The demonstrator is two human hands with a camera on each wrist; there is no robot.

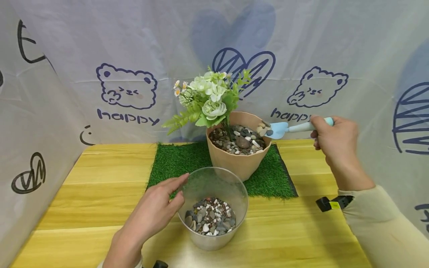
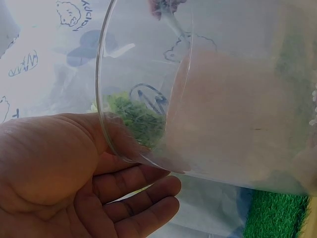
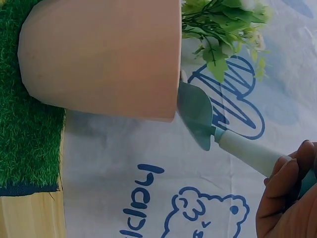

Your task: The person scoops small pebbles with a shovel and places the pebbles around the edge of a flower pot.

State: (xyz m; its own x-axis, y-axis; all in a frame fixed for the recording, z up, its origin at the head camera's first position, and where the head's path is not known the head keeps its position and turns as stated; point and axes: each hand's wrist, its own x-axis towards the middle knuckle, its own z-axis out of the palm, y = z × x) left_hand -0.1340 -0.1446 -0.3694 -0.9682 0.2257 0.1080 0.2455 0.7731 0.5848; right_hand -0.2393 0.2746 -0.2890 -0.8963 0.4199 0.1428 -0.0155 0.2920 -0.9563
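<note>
My right hand (image 1: 335,139) grips the pale handle of a small blue trowel (image 1: 279,130). The trowel's blade is at the right rim of a peach flowerpot (image 1: 234,163), with a few pebbles (image 1: 262,129) at its tip. White and green flowers (image 1: 214,95) stand in the pot among stones (image 1: 242,141). In front of the pot is a clear plastic bucket (image 1: 214,238), part filled with mixed pebbles (image 1: 214,217). My left hand (image 1: 151,204) rests against the bucket's left rim, index finger extended. Its loosely bent other fingers (image 2: 143,203) show below the bucket wall in the left wrist view.
The pot stands on a green turf mat (image 1: 187,152) over a wood-grain table (image 1: 100,186). A white cloth (image 1: 134,44) with blue bear and heart drawings hangs behind and at the sides. A black wrist camera (image 1: 335,203) sits at the right cuff.
</note>
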